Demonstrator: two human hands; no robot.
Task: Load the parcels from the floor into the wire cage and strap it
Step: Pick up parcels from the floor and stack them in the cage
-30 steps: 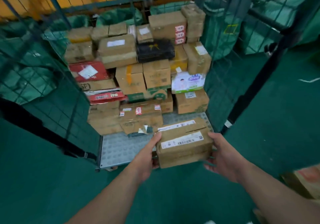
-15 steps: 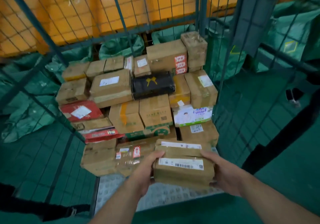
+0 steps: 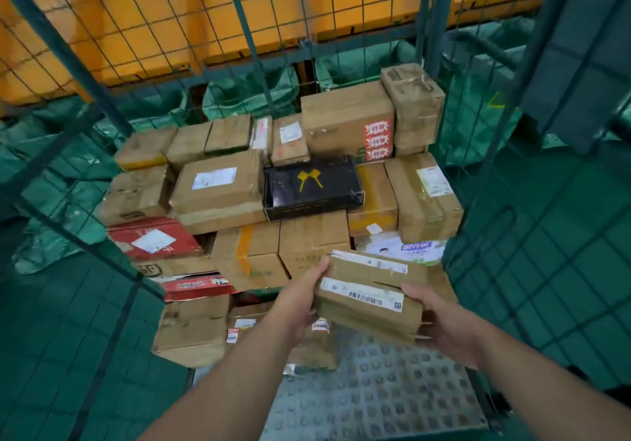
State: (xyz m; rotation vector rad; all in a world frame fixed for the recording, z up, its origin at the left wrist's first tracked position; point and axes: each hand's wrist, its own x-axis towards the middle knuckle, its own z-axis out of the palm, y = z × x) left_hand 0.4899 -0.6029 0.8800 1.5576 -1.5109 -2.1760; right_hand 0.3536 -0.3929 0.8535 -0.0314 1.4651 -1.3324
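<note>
I hold a flat brown cardboard parcel (image 3: 368, 295) with white barcode labels, raised above the studded metal floor (image 3: 375, 392) of the wire cage (image 3: 112, 105). My left hand (image 3: 297, 300) grips its left end, thumb on top. On the right end, my right hand (image 3: 447, 321) grips it with fingers underneath. The parcel hovers in front of the stacked parcels (image 3: 218, 194) filling the back of the cage, near a white printed box (image 3: 409, 247).
The stack includes a black box with a yellow bow (image 3: 312, 187), a red box (image 3: 153, 237) and many brown cartons. Green mesh cage walls stand left and right (image 3: 532, 235). Green sacks (image 3: 249, 92) and an orange wall (image 3: 170, 23) lie behind.
I have stepped closer and lifted the parcel forward over the cage floor toward the stack. Both hands keep their hold on it.
</note>
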